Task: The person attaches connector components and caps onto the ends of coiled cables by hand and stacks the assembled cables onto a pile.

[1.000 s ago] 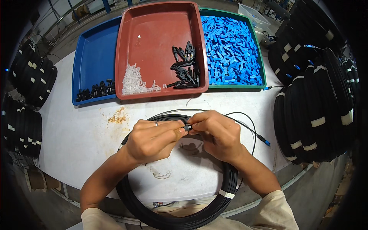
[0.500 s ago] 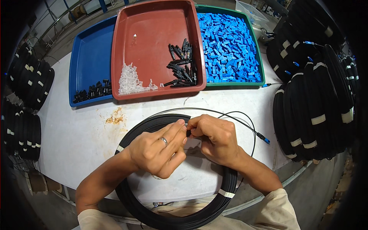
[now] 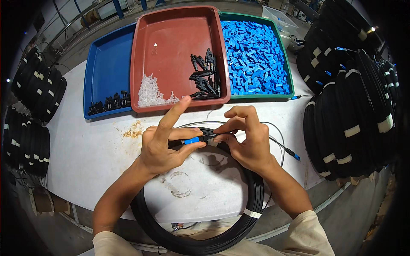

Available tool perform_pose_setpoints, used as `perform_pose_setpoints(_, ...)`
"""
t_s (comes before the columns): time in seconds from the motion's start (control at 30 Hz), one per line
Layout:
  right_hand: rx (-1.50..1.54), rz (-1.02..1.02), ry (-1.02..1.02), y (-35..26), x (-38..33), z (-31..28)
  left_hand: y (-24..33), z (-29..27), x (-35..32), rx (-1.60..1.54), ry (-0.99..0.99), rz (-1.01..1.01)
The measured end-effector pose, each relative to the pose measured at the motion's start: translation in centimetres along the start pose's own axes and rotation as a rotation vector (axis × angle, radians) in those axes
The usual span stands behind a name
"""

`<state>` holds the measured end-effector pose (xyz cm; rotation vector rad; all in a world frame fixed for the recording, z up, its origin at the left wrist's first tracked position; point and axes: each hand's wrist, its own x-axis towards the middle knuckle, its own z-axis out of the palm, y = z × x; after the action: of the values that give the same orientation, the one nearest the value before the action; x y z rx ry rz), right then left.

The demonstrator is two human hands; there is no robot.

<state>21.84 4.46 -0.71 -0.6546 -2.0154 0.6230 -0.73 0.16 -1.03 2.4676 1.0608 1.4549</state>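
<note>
Between my two hands is a cable connector (image 3: 208, 137) with a blue housing on its left end and a black body. My left hand (image 3: 164, 143) pinches the blue end between thumb and fingers, its index finger raised. With thumb and fingertips, my right hand (image 3: 245, 134) grips the black end, other fingers curled above. Under both hands lies a coil of black cable (image 3: 256, 192) bound with white tape, overhanging the table's near edge. Right of my right hand, another cable end with a blue-tipped connector (image 3: 294, 155) rests on the table.
Behind are a blue tray (image 3: 106, 64) with small black parts, a red tray (image 3: 177, 38) with clear pieces and black connector bodies, and a green tray (image 3: 292, 81) full of blue housings. Black cable coils stack at left (image 3: 38, 85) and right (image 3: 346, 119) of the white table (image 3: 85, 170).
My hands have opened out from a close clasp, and the blue-and-black connector now shows between them. My left index finger has lifted. The view has shifted slightly.
</note>
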Motion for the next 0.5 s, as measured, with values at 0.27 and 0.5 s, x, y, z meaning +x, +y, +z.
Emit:
perform_pose_setpoints(0.27,0.026,0.031,0.041,-0.18,-0.12,0.04,0.20,0.17,0.29,0.003,-0.024,-0.068)
perform_pose_setpoints(0.5,0.028,0.036,0.018,-0.15,-0.02,-0.39,0.20,0.13,0.27,0.031,-0.057,-0.035)
